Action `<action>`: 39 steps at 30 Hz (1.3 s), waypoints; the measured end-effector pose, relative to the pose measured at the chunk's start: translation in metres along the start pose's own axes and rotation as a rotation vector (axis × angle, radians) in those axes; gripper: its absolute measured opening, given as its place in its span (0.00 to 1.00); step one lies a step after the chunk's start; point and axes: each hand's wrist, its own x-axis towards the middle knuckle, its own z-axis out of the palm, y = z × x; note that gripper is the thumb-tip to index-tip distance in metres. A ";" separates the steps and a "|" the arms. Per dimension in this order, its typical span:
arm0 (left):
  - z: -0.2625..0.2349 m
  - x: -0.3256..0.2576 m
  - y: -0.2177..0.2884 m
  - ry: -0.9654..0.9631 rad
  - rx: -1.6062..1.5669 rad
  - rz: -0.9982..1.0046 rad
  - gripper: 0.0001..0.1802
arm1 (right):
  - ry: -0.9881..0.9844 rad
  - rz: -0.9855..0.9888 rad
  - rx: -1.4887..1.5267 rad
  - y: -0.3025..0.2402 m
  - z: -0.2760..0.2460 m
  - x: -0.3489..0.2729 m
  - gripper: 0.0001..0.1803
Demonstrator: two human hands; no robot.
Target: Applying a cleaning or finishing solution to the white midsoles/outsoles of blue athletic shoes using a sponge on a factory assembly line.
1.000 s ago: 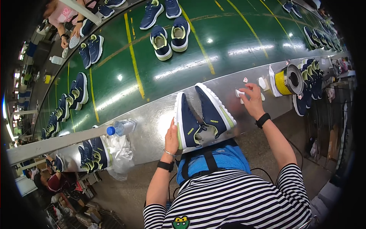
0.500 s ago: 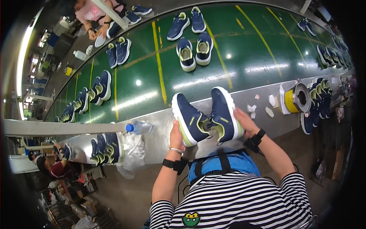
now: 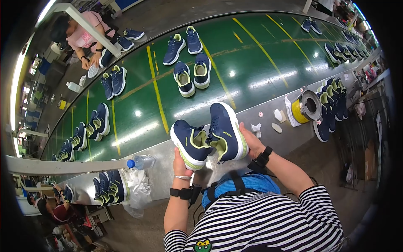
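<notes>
My left hand (image 3: pixel 181 164) is closed around the heel and outer sole of a navy sneaker (image 3: pixel 183 136) with a white sole and lime lining. My right hand (image 3: pixel 250 142) grips the matching sneaker (image 3: pixel 221 126) by its outer heel side. Both shoes are held side by side over the metal ledge, toes pointing away from me and openings tilted toward each other. Their heels nearly meet, with the right shoe's toe farther out than the left's. My fingers under the soles are hidden.
Beyond the ledge (image 3: pixel 168 183) runs a green conveyor belt (image 3: pixel 138 90) bearing several pairs of navy sneakers (image 3: pixel 201 70). A yellow can (image 3: pixel 299 111) stands right; a water bottle (image 3: pixel 142 162) and plastic bag (image 3: pixel 138 185) lie left. A co-worker (image 3: pixel 90 31) handles a sole across the belt.
My view has swung, so the surroundings sit differently. The left shoe has tilted more onto its side and its toe sits lower than the right one's. Both hands keep their hold.
</notes>
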 end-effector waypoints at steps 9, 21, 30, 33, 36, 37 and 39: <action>0.006 0.006 -0.009 -0.036 -0.111 -0.180 0.25 | -0.031 0.012 0.258 0.003 -0.004 0.009 0.31; 0.006 0.006 -0.035 -0.168 -0.302 -0.236 0.26 | -0.041 0.043 0.380 0.005 0.012 0.000 0.30; -0.056 0.036 -0.055 0.116 -0.098 -0.185 0.19 | -0.054 0.073 0.432 0.011 -0.001 -0.005 0.30; -0.118 0.032 -0.058 0.489 0.536 0.547 0.15 | -0.044 0.025 0.377 0.017 0.005 -0.003 0.30; 0.012 -0.037 -0.014 0.182 0.946 0.745 0.15 | 0.012 -0.018 0.345 0.017 -0.003 -0.009 0.28; 0.039 -0.055 -0.010 -0.135 1.088 0.805 0.15 | -0.003 -0.007 0.346 0.014 0.003 -0.014 0.27; 0.078 -0.057 -0.018 -0.506 1.505 0.901 0.14 | -0.035 -0.063 0.333 0.026 0.003 -0.010 0.28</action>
